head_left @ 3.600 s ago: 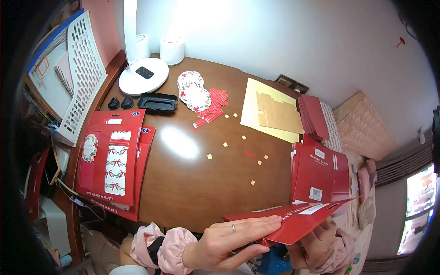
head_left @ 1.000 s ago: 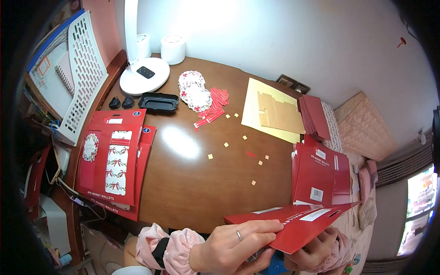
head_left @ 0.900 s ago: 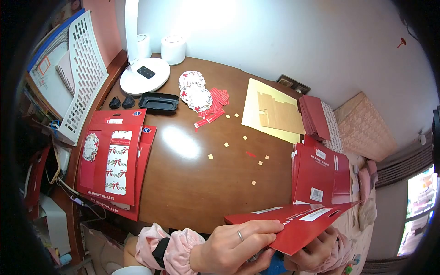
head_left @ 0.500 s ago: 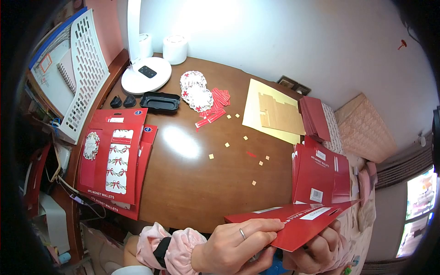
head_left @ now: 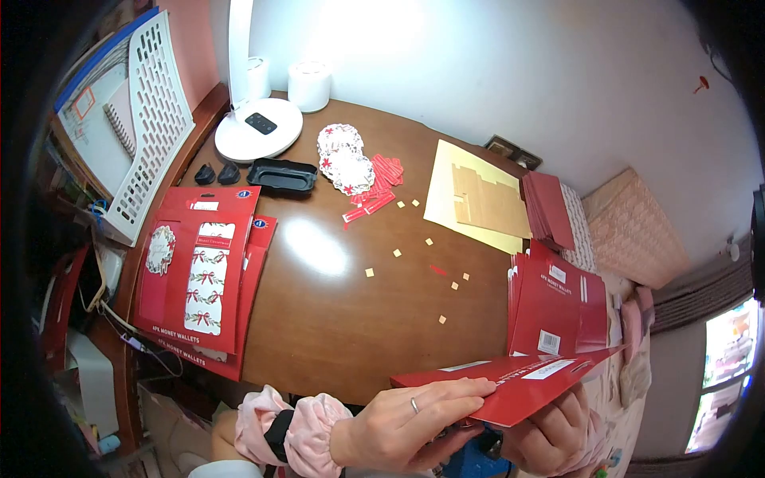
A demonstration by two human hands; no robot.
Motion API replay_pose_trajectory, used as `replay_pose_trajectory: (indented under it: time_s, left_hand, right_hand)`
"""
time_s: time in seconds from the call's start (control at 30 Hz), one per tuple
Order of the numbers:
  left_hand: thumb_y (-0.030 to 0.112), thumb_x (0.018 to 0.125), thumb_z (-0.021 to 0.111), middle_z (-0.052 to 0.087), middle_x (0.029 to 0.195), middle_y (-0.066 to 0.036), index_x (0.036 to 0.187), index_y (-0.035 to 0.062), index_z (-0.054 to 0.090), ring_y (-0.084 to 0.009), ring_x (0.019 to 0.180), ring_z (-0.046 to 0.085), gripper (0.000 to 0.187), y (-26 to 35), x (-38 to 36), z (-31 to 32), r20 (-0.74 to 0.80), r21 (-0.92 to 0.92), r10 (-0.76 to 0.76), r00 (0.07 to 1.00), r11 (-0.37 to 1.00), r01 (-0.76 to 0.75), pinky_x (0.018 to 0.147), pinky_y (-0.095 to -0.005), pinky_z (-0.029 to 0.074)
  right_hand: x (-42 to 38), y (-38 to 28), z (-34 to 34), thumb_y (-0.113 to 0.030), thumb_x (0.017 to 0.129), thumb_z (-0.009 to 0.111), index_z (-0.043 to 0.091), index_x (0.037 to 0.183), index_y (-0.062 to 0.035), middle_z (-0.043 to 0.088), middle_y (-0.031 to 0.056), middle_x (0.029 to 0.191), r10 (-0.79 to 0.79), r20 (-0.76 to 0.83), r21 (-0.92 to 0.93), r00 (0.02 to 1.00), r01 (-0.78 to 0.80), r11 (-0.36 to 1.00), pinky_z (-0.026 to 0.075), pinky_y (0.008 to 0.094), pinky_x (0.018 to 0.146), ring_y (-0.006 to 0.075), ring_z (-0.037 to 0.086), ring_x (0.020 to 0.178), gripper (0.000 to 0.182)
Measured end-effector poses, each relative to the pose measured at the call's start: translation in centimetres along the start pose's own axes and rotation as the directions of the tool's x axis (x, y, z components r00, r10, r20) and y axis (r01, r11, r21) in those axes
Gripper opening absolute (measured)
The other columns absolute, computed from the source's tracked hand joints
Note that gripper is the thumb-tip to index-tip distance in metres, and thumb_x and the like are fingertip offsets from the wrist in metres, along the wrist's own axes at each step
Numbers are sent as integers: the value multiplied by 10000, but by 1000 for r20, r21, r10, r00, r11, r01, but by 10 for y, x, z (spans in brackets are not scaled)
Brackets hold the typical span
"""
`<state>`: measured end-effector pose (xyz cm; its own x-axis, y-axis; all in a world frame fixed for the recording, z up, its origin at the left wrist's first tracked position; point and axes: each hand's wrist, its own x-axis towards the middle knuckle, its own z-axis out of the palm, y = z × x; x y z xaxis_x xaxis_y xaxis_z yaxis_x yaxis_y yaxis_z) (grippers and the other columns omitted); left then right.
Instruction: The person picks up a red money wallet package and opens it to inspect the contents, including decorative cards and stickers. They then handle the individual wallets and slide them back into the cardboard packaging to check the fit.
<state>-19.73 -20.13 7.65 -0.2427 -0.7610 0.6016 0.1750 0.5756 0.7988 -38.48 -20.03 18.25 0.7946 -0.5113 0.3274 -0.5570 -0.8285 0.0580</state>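
Note:
A red printed card money wallet pack (head_left: 522, 390) is tilted over the front right edge of the desk. My left hand (head_left: 418, 418), with a ring on one finger, closes on its near left edge, fingers on top. Beneath the card's right side, my right hand (head_left: 550, 430) is curled against it, its fingertips partly hidden. Just behind stands a stack of similar red packs (head_left: 558, 303) with white labels and a barcode. Something blue (head_left: 478, 454) shows below my hands; I cannot make out what it is.
Finished-looking red packs (head_left: 199, 275) lie at the left. Round wreath cutouts (head_left: 347, 163), red strips (head_left: 378, 183) and small yellow squares (head_left: 369, 272) are on the desk. A black tray (head_left: 281, 176), lamp base (head_left: 259, 130) and yellow sheets (head_left: 478, 199) sit further back.
The red pack has tilted slightly, and its near corner has risen a little. Both hands remain on it. The whole view has shifted slightly.

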Motion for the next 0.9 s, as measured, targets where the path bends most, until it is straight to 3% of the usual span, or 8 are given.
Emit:
replay_pose_trajectory:
  time_s: [0.2, 0.4, 0.47, 0.5, 0.57, 0.77, 0.9]
  left_hand:
    - [-32, 790, 689, 591, 1176, -230, 1169, -53, 551, -316, 1021, 640, 404, -2, -3, -5, -53, 38, 65, 996, 997, -63, 855, -365, 539]
    - [-14, 792, 698, 612, 1135, -225, 1183, -52, 570, -310, 1019, 641, 413, 0, -4, -6, -61, 93, 86, 994, 992, -80, 851, -353, 541]
    - [-11, 787, 699, 598, 1155, -250, 1122, -52, 595, -321, 1021, 640, 353, -2, -10, -3, -42, -164, -141, 989, 977, 133, 835, -359, 550]
    - [-11, 787, 699, 598, 1155, -250, 1122, -52, 595, -321, 1021, 640, 353, -5, -10, -3, -42, -164, -140, 989, 978, 132, 835, -359, 550]
    - [-10, 780, 695, 565, 1204, -272, 1063, -56, 594, -335, 1050, 627, 304, -15, -11, -4, -55, 88, 180, 982, 981, -175, 828, -371, 558]
    - [-21, 820, 623, 493, 1247, -345, 1065, -110, 530, -440, 1056, 595, 277, -18, -8, -15, 78, 251, 361, 929, 895, -368, 835, -431, 554]
    - [-22, 835, 599, 476, 1243, -370, 1090, -130, 511, -466, 1035, 595, 291, -17, -1, -22, 104, 236, 412, 905, 874, -425, 825, -434, 556]
  right_hand:
    - [4, 4, -1, -63, 719, 668, 682, 1022, -40, 617, 121, 1095, -23, -1, 44, 1000, 23, 999, 475, 447, 845, 309, 609, 981, 304]
    - [2, 5, 0, -100, 673, 651, 663, 1084, -38, 587, 129, 1153, -96, 5, -54, 995, 96, 994, 458, 460, 879, 313, 573, 1050, 416]
    - [2, 5, 0, -77, 669, 657, 659, 1096, -29, 582, 126, 1164, -78, 25, 9, 997, 78, 997, 452, 458, 900, 317, 572, 1053, 429]
    - [1, 4, 2, -77, 669, 657, 659, 1096, -29, 582, 126, 1164, -78, 25, 8, 997, 78, 997, 452, 458, 900, 317, 572, 1053, 429]
    - [-3, 4, 9, -47, 645, 671, 668, 950, -107, 625, 72, 1012, -23, 8, -89, 1000, 24, 996, 523, 438, 764, 286, 619, 913, 311]
    - [-6, 0, 8, -40, 672, 712, 671, 966, -97, 596, 73, 1035, 51, 41, -39, 998, -50, 998, 502, 499, 824, 304, 589, 969, 303]
    - [-3, 4, 7, -40, 670, 715, 669, 964, -88, 595, 76, 1030, 45, 53, -33, 998, -43, 999, 501, 503, 826, 306, 588, 969, 302]
